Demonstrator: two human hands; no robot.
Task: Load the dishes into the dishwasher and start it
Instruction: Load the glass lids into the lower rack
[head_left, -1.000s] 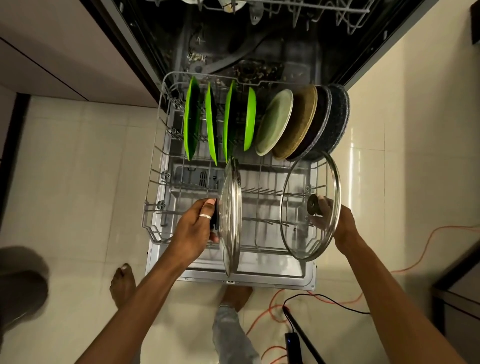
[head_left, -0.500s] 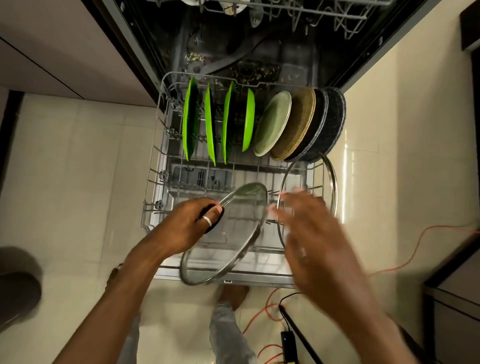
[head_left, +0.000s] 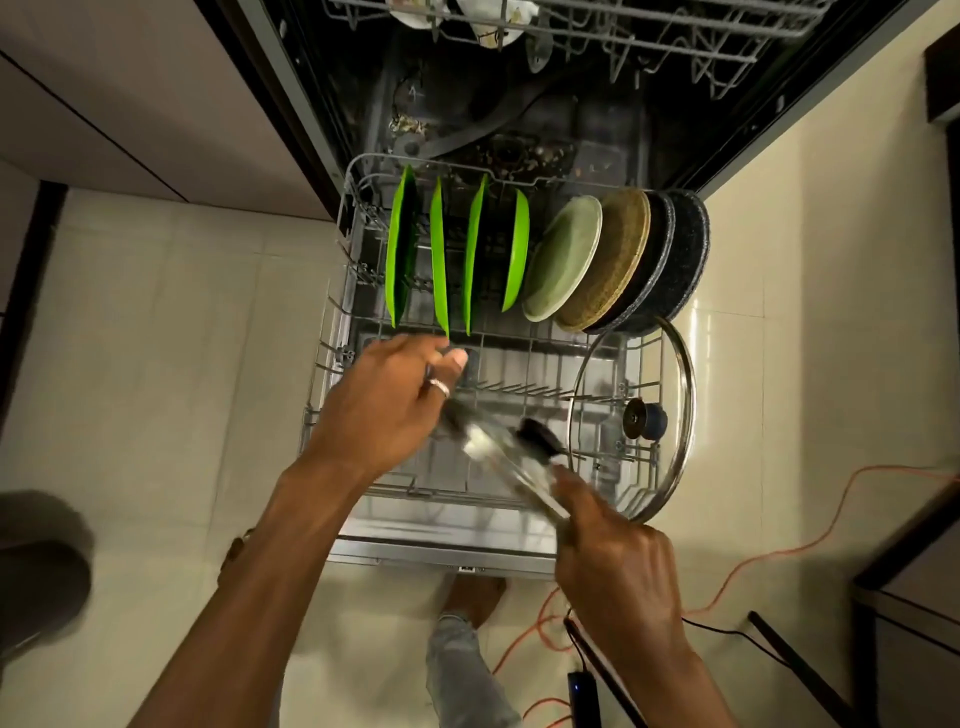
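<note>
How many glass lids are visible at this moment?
2. The standing lid sits on edge at the lower rack's right side; the blurred lid is in the right hand over the rack's front.

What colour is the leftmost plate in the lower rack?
The leftmost plate is bright green; head view.

Over the pulled-out lower rack (head_left: 332, 332), the right hand (head_left: 618, 566) holds a glass lid (head_left: 498, 457) by its rim (blurred, black knob showing). The left hand (head_left: 384, 415) is at its far edge, grip unclear. A second lid (head_left: 644, 421) stands upright at the rack's right, near green plates (head_left: 400, 249) and dark plates (head_left: 685, 260).
</note>
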